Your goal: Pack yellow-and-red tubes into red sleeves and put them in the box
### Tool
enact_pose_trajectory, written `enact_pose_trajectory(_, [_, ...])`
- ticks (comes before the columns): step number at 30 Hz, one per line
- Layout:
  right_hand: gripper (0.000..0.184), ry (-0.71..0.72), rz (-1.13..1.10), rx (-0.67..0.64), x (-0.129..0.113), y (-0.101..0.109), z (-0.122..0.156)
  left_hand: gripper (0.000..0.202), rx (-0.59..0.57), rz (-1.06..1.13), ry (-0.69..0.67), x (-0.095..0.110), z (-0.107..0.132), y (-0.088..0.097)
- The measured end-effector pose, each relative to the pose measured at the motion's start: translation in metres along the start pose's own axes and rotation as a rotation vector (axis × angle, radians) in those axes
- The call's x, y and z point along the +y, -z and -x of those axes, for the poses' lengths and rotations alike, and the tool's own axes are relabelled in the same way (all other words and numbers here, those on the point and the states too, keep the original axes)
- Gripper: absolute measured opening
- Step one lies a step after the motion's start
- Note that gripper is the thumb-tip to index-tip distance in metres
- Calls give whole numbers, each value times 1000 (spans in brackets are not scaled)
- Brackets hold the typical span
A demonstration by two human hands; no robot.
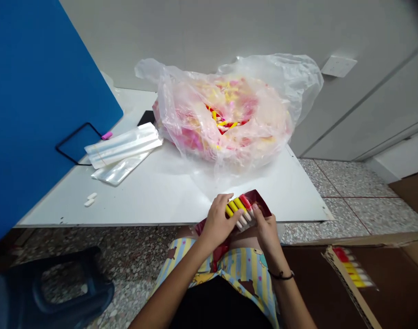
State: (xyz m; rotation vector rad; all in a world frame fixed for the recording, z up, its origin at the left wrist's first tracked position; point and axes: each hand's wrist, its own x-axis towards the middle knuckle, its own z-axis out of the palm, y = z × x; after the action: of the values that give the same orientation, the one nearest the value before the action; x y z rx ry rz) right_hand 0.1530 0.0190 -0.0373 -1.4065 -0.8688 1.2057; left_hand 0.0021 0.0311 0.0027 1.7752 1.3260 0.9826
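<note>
My left hand (217, 221) and my right hand (268, 229) are both closed on a small pack of tubes (238, 209) at the table's front edge, above my lap. Its short tubes lie side by side, with yellow or red upper parts and white lower parts. A dark maroon tray or box (256, 199) shows around and behind the tubes, and clear film seems to cover part of it. My left fingers lie across the left side; my right thumb presses near the red tube. Part of the pack is hidden under my hands.
A large clear plastic bag (202, 151) full of red, yellow and pink pieces stands on the white table (161, 201). Clear sleeves (123, 146) and small white pieces (90, 199) lie left. A cardboard box (308, 274) at right holds a similar pack (355, 269). A blue panel (40, 91) stands left.
</note>
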Motion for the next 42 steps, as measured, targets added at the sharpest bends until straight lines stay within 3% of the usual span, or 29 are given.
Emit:
enact_pose_trajectory(2, [49, 59, 41, 30, -3, 4, 1, 21, -51, 93, 81, 0, -3, 4])
enact_pose_trajectory(7, [55, 113, 120, 160, -18, 2, 8, 10, -139, 376, 163, 5, -7, 3])
enact_pose_trajectory(11, [63, 22, 92, 0, -25, 1, 15, 7, -69, 532, 147, 7, -7, -5])
enact_pose_trajectory(14, [63, -44, 45, -140, -23, 2, 20, 6, 10, 564, 173, 8, -5, -13])
enact_pose_trajectory(19, [55, -51, -112, -101, -4, 2, 22, 8, 126, 626, 257, 6, -3, -25])
enact_pose_trajectory(22, [52, -91, -216, -115, 7, 2, 20, 8, 99, 572, 286, 1, -4, -27])
enact_pose_trajectory(28, [47, -123, -282, -73, 13, 3, 15, 12, -84, 508, 253, -6, -3, -24])
enact_pose_trajectory(37, [51, -87, -186, -119, 8, 10, 10, 15, 83, 631, 309, -6, -6, -32])
enact_pose_trajectory(40, [44, -169, -148, -144, 7, 20, 8, 17, 78, 676, 338, -5, -4, -34])
enact_pose_trajectory(42, [39, -204, -134, -114, 8, 25, 6, 15, 14, 655, 327, -5, -2, -34])
